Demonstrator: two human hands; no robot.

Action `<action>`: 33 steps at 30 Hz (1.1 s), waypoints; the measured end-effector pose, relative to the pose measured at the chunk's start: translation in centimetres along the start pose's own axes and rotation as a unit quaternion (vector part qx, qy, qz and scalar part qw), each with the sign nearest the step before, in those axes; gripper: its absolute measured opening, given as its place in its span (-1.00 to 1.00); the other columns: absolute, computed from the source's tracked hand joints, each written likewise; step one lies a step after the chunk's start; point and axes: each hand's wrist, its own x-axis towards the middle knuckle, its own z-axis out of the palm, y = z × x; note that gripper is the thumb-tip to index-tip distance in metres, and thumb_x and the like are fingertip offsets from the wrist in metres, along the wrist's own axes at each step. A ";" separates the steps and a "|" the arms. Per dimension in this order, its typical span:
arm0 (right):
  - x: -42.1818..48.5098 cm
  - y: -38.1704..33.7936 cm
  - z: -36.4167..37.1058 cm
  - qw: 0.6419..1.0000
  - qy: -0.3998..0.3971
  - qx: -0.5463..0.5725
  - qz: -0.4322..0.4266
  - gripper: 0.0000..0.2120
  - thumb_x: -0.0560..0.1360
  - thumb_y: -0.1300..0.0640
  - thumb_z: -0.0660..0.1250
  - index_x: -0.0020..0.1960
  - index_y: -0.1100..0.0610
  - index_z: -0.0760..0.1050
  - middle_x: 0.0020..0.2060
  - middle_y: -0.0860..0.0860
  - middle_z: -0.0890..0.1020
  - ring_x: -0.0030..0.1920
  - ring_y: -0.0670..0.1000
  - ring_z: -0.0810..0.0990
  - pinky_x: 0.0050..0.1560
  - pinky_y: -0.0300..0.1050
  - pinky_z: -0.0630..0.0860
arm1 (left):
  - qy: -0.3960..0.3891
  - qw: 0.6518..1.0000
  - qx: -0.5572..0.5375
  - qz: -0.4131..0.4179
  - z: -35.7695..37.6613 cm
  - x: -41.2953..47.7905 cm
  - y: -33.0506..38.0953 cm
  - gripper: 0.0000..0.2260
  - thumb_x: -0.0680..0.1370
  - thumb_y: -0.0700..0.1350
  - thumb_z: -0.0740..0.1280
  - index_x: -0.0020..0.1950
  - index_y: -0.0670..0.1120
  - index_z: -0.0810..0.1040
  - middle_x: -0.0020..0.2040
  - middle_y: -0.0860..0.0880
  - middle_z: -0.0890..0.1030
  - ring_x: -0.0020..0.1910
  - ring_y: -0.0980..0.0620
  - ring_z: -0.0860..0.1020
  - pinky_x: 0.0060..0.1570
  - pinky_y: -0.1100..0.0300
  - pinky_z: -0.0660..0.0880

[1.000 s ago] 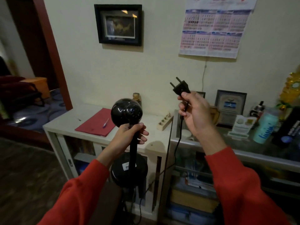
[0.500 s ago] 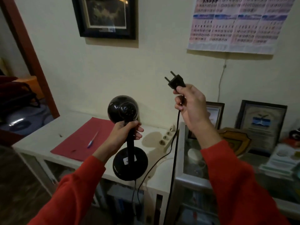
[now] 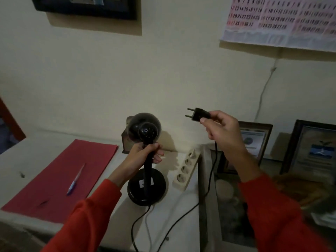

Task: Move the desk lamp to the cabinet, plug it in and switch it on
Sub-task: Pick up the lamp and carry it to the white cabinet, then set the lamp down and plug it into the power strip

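A black desk lamp [image 3: 145, 130] with a round head and a disc base stands upright over the white cabinet [image 3: 178, 226]; its base [image 3: 156, 193] is at the cabinet top, contact unclear. My left hand [image 3: 143, 153] grips the stem just below the head. My right hand [image 3: 221, 130] holds the lamp's black two-pin plug [image 3: 198, 114] in the air, pins pointing left, above a cream power strip [image 3: 185, 170] with several sockets. The black cord [image 3: 211, 171] hangs from the plug and loops across the cabinet to the base.
A red folder [image 3: 60, 175] with a blue pen [image 3: 75, 180] lies on the cabinet's left part. A glass-topped display case [image 3: 205, 197] stands against the right, with framed certificates [image 3: 254, 140] behind it. A calendar [image 3: 280, 20] and a picture frame [image 3: 87, 8] hang on the wall.
I have come closer to the cabinet. The lamp has come down over the cabinet top beside the power strip. My right hand has turned the plug so its pins point left.
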 end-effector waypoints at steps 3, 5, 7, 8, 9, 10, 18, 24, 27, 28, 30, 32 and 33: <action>1.1 1.7 0.6 0.999 0.023 -0.034 -0.022 -0.88 0.45 0.28 0.36 -0.02 0.25 0.60 -0.45 -0.17 0.50 -0.50 -0.30 0.47 -0.42 -0.48 0.35 | -0.010 1.000 0.004 -0.010 -1.1 1.9 -1.1 -0.85 0.58 -0.25 0.19 -0.10 -0.20 0.53 -0.32 -0.04 0.65 -0.41 0.07 0.60 -0.31 0.28 0.59; 1.5 2.6 1.0 0.997 0.033 -0.065 -0.038 -0.88 0.45 0.26 0.37 -0.03 0.17 0.62 -0.40 -0.17 0.56 -0.44 -0.31 0.51 -0.39 -0.52 0.38 | -0.015 1.000 0.008 -0.016 -1.7 2.8 -1.8 -0.86 0.58 -0.25 0.19 -0.09 -0.21 0.53 -0.32 -0.05 0.65 -0.41 0.07 0.59 -0.30 0.29 0.59; 1.7 3.5 1.3 0.994 0.030 -0.095 -0.036 -0.87 0.44 0.23 0.38 -0.08 0.04 0.62 -0.31 -0.16 0.62 -0.32 -0.27 0.58 -0.31 -0.52 0.43 | -0.018 1.000 -0.002 -0.018 -2.3 3.5 -2.3 -0.85 0.58 -0.25 0.18 -0.09 -0.21 0.53 -0.33 -0.04 0.66 -0.41 0.07 0.59 -0.31 0.28 0.58; 1.7 4.0 1.4 0.994 0.022 -0.106 -0.031 -0.86 0.43 0.23 0.38 -0.09 0.01 0.61 -0.27 -0.14 0.64 -0.27 -0.20 0.60 -0.27 -0.49 0.46 | -0.023 1.000 -0.008 -0.019 -2.6 3.7 -2.6 -0.85 0.58 -0.24 0.18 -0.09 -0.21 0.54 -0.33 -0.04 0.66 -0.41 0.06 0.59 -0.31 0.28 0.58; 1.8 4.6 1.6 0.992 0.015 -0.121 -0.029 -0.85 0.43 0.23 0.38 -0.08 0.01 0.61 -0.24 -0.11 0.66 -0.25 -0.10 0.62 -0.25 -0.44 0.50 | -0.030 0.999 -0.011 -0.020 -2.9 3.9 -2.8 -0.84 0.58 -0.24 0.19 -0.09 -0.20 0.54 -0.32 -0.05 0.66 -0.40 0.05 0.59 -0.31 0.27 0.58; 1.7 5.2 1.8 0.989 0.009 -0.144 -0.037 -0.85 0.42 0.24 0.39 -0.06 0.05 0.62 -0.21 -0.06 0.67 -0.25 -0.02 0.62 -0.24 -0.36 0.53 | -0.036 0.999 -0.009 -0.020 -3.1 4.1 -3.0 -0.84 0.58 -0.23 0.19 -0.09 -0.20 0.55 -0.33 -0.05 0.66 -0.40 0.05 0.60 -0.32 0.27 0.58; 0.1 9.9 2.7 0.964 -0.038 -0.261 -0.020 -0.78 0.39 0.26 0.43 0.04 0.17 0.61 -0.07 0.09 0.65 -0.16 0.02 0.60 -0.09 -0.19 0.52 | -0.005 0.998 0.038 -0.045 -3.5 2.8 -4.8 -0.86 0.54 -0.12 0.29 0.04 -0.14 0.55 -0.22 -0.08 0.71 -0.18 0.03 0.67 -0.15 0.30 0.60; -1.2 12.7 3.1 0.961 -0.045 -0.269 0.045 -0.80 0.41 0.19 0.42 0.04 0.14 0.62 -0.18 0.08 0.66 -0.19 0.05 0.62 -0.23 -0.26 0.50 | 0.096 0.959 0.267 0.015 -4.5 -2.2 -8.9 -0.68 0.49 -0.13 0.37 0.21 0.01 0.41 0.15 -0.03 0.53 0.14 0.05 0.50 0.10 0.14 0.46; -1.5 13.8 3.4 0.961 -0.041 -0.265 0.072 -0.77 0.44 0.14 0.40 0.08 0.15 0.61 -0.14 0.07 0.65 -0.15 0.01 0.61 -0.22 -0.28 0.47 | 0.165 0.912 0.369 0.073 -3.1 -5.3 -11.2 -0.58 0.42 -0.15 0.40 0.24 -0.05 0.40 0.19 -0.07 0.40 0.15 -0.01 0.35 0.12 0.12 0.35; -1.6 14.1 3.4 0.960 -0.040 -0.265 0.075 -0.78 0.45 0.14 0.40 0.08 0.15 0.61 -0.12 0.07 0.66 -0.15 -0.01 0.60 -0.24 -0.34 0.45 | 0.163 0.904 0.385 0.084 -2.5 -6.1 -11.8 -0.58 0.39 -0.13 0.37 0.23 -0.05 0.41 0.18 -0.07 0.38 0.13 -0.01 0.33 0.10 0.13 0.32; -1.6 14.6 3.5 0.957 -0.043 -0.279 0.072 -0.79 0.46 0.14 0.39 0.07 0.16 0.62 -0.09 0.09 0.67 -0.15 -0.04 0.58 -0.26 -0.41 0.39 | 0.110 0.902 0.405 0.098 -1.3 -6.9 -12.7 -0.59 0.38 -0.07 0.32 0.22 -0.04 0.42 0.18 -0.04 0.37 0.12 0.03 0.32 0.11 0.16 0.32; -1.5 15.0 3.4 0.950 -0.053 -0.299 0.068 -0.79 0.45 0.15 0.40 0.06 0.16 0.62 -0.05 0.10 0.68 -0.13 -0.04 0.58 -0.22 -0.38 0.41 | 0.024 0.904 0.415 0.101 -0.3 -6.8 -13.7 -0.63 0.44 -0.02 0.28 0.24 0.00 0.40 0.21 0.06 0.34 0.17 0.10 0.31 0.21 0.23 0.32; -1.5 15.2 3.3 0.947 -0.057 -0.308 0.067 -0.79 0.44 0.16 0.41 0.06 0.16 0.62 -0.04 0.11 0.68 -0.12 -0.04 0.58 -0.16 -0.33 0.44 | -0.011 0.903 0.417 0.104 0.2 -6.4 -14.3 -0.63 0.47 -0.01 0.27 0.27 0.00 0.38 0.24 0.09 0.32 0.22 0.12 0.31 0.26 0.29 0.28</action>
